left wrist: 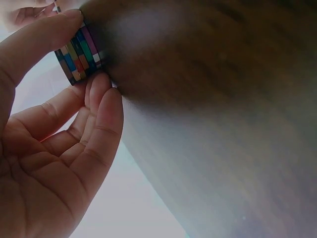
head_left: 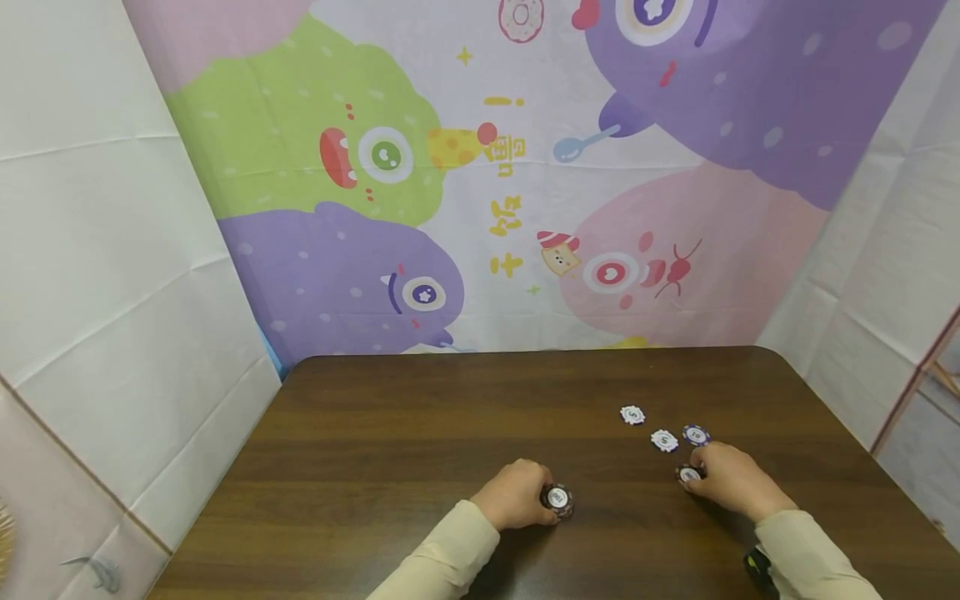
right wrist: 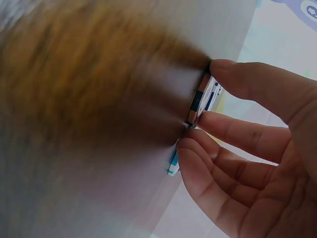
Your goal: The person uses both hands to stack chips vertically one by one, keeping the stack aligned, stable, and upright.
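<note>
The left hand (head_left: 513, 497) rests on the dark wooden surface (head_left: 390, 450), near its front edge, approx. at the middle. Its grip is clamped on a short stack of chips (head_left: 557, 499) — thumb on one side, fingertips on the other. In the left wrist view the stack (left wrist: 79, 54) shows edges striped in several colours, and the fingers (left wrist: 99, 94) touch its lower side.

The right hand (head_left: 731, 479) lies well to the right. Its grip is closed on a dark chip (head_left: 688, 474), pinched between thumb and fingers; in the right wrist view this chip (right wrist: 203, 99) stands on the surface with blue and white edge marks, and a second chip edge (right wrist: 173, 166) shows just below the fingers.

Three more chips lie loose behind the right hand: a blue chip (head_left: 696, 434) just beside the fingertips, a white chip (head_left: 663, 440) left of it, and another white chip (head_left: 632, 414) a bit further back. Each has a mark in its centre, too small to read.

Behind the surface hangs a cartoon-monster backdrop (head_left: 525, 167) with yellow characters (head_left: 506, 208) in the middle — I cannot read them. White cloth walls (head_left: 97, 250) stand at both sides.
</note>
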A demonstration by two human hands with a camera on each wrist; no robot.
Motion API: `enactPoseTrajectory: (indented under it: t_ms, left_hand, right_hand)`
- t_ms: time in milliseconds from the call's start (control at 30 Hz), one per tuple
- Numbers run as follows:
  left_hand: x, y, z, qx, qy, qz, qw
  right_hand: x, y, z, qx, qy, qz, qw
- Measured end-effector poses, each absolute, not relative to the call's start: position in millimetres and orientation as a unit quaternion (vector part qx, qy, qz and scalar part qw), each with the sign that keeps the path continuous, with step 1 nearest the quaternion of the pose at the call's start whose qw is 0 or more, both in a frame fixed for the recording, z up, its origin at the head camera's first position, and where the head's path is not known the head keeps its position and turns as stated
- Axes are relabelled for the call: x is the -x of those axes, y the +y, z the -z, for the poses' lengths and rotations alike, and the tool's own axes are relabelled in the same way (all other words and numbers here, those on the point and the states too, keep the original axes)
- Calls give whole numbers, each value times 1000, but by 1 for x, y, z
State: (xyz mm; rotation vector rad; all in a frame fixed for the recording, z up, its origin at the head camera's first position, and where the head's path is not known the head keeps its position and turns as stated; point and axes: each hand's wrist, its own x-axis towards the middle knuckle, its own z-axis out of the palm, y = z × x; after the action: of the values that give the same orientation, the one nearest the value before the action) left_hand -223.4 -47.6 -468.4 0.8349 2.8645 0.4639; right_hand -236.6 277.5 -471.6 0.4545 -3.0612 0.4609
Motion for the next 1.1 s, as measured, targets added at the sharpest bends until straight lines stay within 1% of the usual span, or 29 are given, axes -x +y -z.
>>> enactPoseTrajectory:
  t_ms: [300,633,833,933,1100]
  left_hand:
    - [223,-48,468,-276,946,-160,62]
    - [223,-48,469,-275,944,-167,67]
    - [224,-48,469,-280,945,-158,61]
    - [225,-48,469,-279,945,-160,61]
    - [224,-48,468,-275,947,-154,65]
  right_hand:
    - [237,276,474,-145,-977,-155,14]
    - [237,272,471,-136,-976,-169,6]
    - [238,262,468,-137,-973,-185,26]
    - [239,257,466,-154,-969,-188,41]
    - [241,245,460,-171,-966,-190,49]
